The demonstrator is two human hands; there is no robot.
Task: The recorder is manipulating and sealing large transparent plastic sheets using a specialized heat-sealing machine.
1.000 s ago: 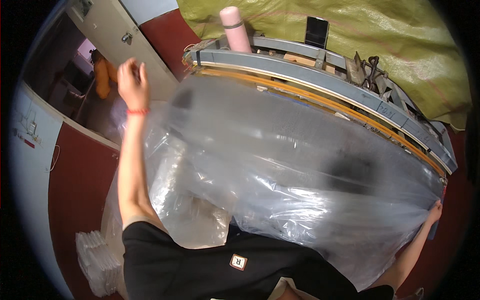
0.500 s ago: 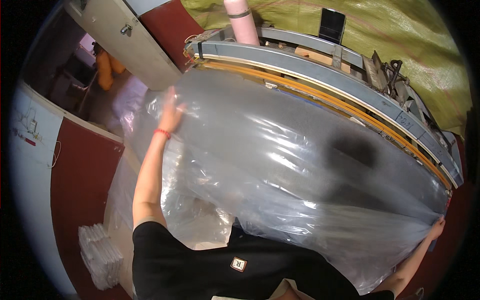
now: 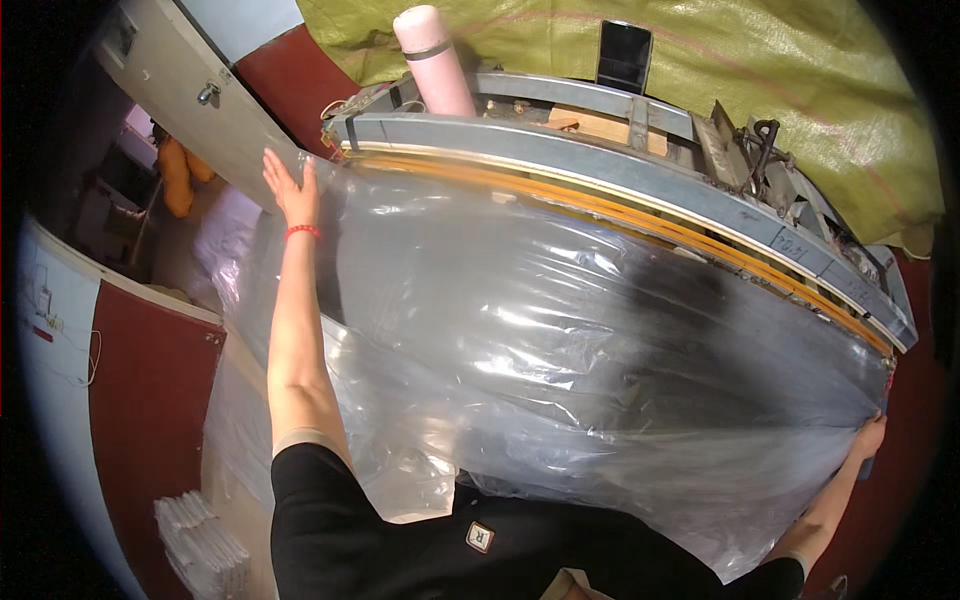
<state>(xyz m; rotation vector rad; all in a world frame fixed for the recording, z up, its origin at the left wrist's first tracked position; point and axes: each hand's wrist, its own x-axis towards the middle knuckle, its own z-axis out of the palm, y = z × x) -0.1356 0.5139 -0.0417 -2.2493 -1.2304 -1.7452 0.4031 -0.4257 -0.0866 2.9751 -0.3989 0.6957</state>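
Clear plastic sheet (image 3: 520, 340) spread wide between the person's black shirt (image 3: 340, 550) and a grey metal frame (image 3: 560, 146), its far side running along orange strips (image 3: 560, 189). Left hand (image 3: 293, 195): raised at the sheet's far left corner, fingers extended and spread, grasping nothing visible; whether the thumb or palm touches the film cannot be told. Right hand (image 3: 868, 437): fingers closed on the gathered edge at the right end, from which creases fan out across the film.

Handling, as judged from appearance: the sheet is probably light for its area, thin and fully limp, with no stiffness to hold a shape. Its glossy surface would likely slide under a flat palm and may cling to what lies beneath; a hard pull at one point could stretch or tear it. The soundest hold is likely at an edge or corner, with several folds bunched in the fist, as at the right. On the left, the far corner beside the hand offers a matching hold, so that tension is shared across the width.
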